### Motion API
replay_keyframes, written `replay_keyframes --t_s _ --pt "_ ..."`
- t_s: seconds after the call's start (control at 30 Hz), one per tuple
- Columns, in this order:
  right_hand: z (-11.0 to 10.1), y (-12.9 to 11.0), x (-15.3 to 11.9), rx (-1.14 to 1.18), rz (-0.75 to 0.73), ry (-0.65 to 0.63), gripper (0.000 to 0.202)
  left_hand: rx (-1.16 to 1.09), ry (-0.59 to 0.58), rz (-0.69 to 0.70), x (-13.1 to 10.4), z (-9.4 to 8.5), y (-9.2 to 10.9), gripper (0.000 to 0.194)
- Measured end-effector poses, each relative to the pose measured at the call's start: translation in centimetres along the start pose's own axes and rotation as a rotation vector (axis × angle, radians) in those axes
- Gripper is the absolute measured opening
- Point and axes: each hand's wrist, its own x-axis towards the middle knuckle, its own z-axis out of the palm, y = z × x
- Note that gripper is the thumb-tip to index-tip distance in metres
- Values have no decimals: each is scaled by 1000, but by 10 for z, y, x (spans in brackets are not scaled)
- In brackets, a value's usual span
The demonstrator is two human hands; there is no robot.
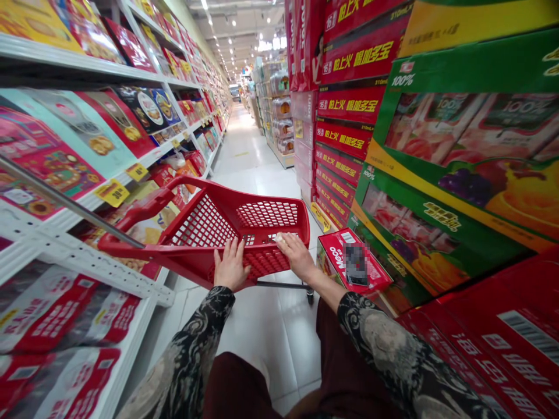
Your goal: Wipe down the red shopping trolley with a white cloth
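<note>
Position: aisle between shelving and stacked cartons. The red shopping cart (pixel 196 262) stands crosswise in front of me on the tiled floor (pixel 288 326), its handle (pixel 146 212) out to the left by the shelf unit (pixel 151 294), its other end toward the cartons. My left hand (pixel 230 265) lies on the near rim of the basket, fingers spread and reaching over the edge, not clenched. My right hand (pixel 297 255) is further along the same rim, fingers bent over it; a small white thing (pixel 279 237) shows at its fingertips, and I cannot tell what it is or whether I am pinching it. Just beyond the cart on the right: a red box (pixel 332 247) with a dark item (pixel 356 262) on top, pixelated, unidentified; green juice cartons (pixel 463 139) and red drink cartons (pixel 345 105) behind. Step in hand, by my judgement: steadying or guiding the cart by its side. Next move would call for even pressure from both hands, a surer wrap on the rim, and clearance kept from the box and shelf.
</note>
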Motion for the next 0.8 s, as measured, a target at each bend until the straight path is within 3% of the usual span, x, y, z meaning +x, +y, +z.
replay_keyframes --t_s 0.1,0.2,0.37,0.57,0.8 --pt "-12 18 -15 -26 131 71 44 -2 0 -14 -1 1 0 67" --pt "-12 19 -23 -31 183 87 49 0 8 -30 0 2 3 67" --pt "9 4 -29 -16 31 86 46 5 26 -37 2 5 5 68" --pt "26 13 -48 -31 -146 189 39 32 39 -38 -2 8 7 69" --pt "54 7 -80 9 -100 144 39 -49 60 -28 -7 3 4 68"
